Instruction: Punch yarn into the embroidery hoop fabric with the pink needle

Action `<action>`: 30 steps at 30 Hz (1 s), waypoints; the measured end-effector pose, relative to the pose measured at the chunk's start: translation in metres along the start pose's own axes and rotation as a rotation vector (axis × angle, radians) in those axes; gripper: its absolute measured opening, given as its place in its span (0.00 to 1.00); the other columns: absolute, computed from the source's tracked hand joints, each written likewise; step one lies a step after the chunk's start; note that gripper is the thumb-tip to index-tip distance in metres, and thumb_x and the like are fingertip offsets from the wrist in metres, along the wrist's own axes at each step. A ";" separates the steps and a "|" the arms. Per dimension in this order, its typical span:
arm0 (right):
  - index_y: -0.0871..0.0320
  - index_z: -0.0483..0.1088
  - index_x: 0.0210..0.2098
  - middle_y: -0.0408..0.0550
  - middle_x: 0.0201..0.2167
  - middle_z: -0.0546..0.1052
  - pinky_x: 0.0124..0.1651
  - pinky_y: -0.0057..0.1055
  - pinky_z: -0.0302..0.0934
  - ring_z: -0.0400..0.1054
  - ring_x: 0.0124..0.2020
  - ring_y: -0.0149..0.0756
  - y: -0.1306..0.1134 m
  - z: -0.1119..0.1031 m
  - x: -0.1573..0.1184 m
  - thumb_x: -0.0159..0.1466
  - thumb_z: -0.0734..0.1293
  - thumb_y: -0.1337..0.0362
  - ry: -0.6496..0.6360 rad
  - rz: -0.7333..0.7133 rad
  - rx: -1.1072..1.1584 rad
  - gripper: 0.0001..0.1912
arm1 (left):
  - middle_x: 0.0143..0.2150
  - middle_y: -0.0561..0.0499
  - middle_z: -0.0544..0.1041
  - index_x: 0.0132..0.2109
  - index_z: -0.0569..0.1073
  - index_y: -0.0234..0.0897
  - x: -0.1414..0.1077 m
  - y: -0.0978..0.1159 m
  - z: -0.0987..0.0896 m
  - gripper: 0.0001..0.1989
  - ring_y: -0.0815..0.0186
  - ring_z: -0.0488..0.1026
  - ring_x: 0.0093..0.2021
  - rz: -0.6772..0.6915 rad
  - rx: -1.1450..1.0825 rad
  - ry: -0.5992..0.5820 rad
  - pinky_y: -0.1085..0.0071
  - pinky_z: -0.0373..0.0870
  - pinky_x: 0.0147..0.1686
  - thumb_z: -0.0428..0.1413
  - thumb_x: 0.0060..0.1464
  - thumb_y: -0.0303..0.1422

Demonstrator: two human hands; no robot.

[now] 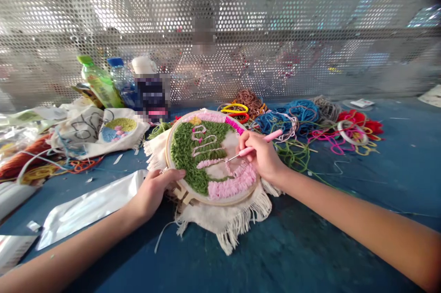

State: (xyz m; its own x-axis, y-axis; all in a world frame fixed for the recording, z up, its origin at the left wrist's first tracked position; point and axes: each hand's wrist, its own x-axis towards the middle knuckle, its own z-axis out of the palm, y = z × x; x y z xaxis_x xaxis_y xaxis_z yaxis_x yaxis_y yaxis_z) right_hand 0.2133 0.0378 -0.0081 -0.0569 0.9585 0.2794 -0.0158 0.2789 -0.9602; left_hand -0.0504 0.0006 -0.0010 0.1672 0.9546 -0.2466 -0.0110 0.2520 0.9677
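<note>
A round embroidery hoop (167, 148) stretches a white cloth with fringed edges (220, 217). Green looped yarn (186, 160) fills its left side, with pink yarn (234, 185) along the lower right and a patch of bare cloth between. My left hand (155, 189) grips the hoop's lower left rim, thumb on top and the other fingers hidden beneath. Closed around a pink-handled punch needle (246, 151), my right hand (260, 155) is over the right side of the hoop. The needle's metal tip meets the work near the middle, beside a pale pink line.
Tangled yarn in blue (299, 114), brown (248, 100) and red (365, 123) lies behind the hoop to the right. Bottles (99, 81) and another embroidered cloth (117, 132) are at the back left. A silvery plastic pouch (89, 205) lies near my left forearm. Perforated metal panel (220, 68) stands behind.
</note>
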 end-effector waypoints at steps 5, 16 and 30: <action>0.57 0.64 0.20 0.40 0.16 0.67 0.19 0.26 0.47 0.54 0.15 0.27 -0.004 0.000 -0.007 0.54 0.57 0.65 -0.050 -0.009 -0.029 0.09 | 0.31 0.53 0.84 0.35 0.83 0.39 -0.002 0.000 0.001 0.08 0.57 0.79 0.31 0.023 -0.016 -0.004 0.67 0.74 0.37 0.62 0.49 0.37; 0.58 0.68 0.26 0.42 0.21 0.71 0.26 0.28 0.54 0.62 0.22 0.29 -0.011 0.012 -0.018 0.58 0.60 0.68 -0.328 -0.241 -0.420 0.07 | 0.25 0.54 0.81 0.27 0.79 0.38 -0.021 -0.004 0.003 0.11 0.60 0.76 0.28 0.064 0.083 0.062 0.70 0.74 0.31 0.65 0.46 0.41; 0.56 0.65 0.20 0.37 0.09 0.62 0.18 0.25 0.50 0.61 0.14 0.29 -0.004 0.000 -0.021 0.57 0.58 0.68 -0.027 -0.089 0.037 0.10 | 0.31 0.52 0.84 0.37 0.82 0.35 -0.021 0.004 0.008 0.12 0.55 0.80 0.33 0.043 0.109 0.076 0.66 0.76 0.36 0.63 0.48 0.38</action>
State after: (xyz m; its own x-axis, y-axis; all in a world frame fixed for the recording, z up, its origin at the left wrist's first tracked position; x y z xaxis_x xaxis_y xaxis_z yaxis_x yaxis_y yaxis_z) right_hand 0.2145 0.0169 -0.0098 -0.0809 0.9278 0.3641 -0.0585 0.3602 -0.9310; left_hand -0.0460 -0.0197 0.0088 0.0934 0.9744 -0.2043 0.0916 0.1959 0.9763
